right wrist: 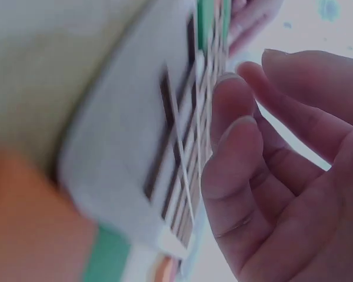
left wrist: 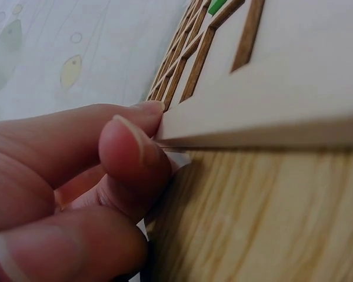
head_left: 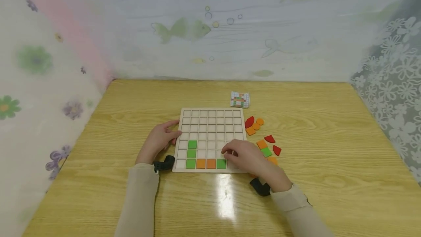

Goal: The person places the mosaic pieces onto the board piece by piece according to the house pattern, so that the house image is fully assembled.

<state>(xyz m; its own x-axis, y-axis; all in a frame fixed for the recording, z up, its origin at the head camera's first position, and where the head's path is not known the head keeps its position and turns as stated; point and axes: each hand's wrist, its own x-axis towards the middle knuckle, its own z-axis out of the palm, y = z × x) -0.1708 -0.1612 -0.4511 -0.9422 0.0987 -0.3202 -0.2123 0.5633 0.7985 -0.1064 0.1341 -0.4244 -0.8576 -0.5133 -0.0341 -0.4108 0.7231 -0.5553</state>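
Partly filled, the gridded wooden board (head_left: 211, 135) lay on the table (head_left: 98, 156), showing four green squares (head_left: 191, 153) and two orange squares (head_left: 201, 164); my left hand (head_left: 158, 139), fingers relaxed, touched its left edge while my right hand (head_left: 246, 156), fingers loosely bent and free, hung over its lower right. Loose pieces (head_left: 266, 152) lay to the right, a patterned card (head_left: 240, 99) near the far corner.

Wood-grain table (head_left: 329, 138), fish-patterned back wall (head_left: 138, 59)
Green and purple flowers (head_left: 72, 110) mark the pale left wall (head_left: 19, 131); white blossoms (head_left: 409, 27), perhaps lace, spread over grey at right.
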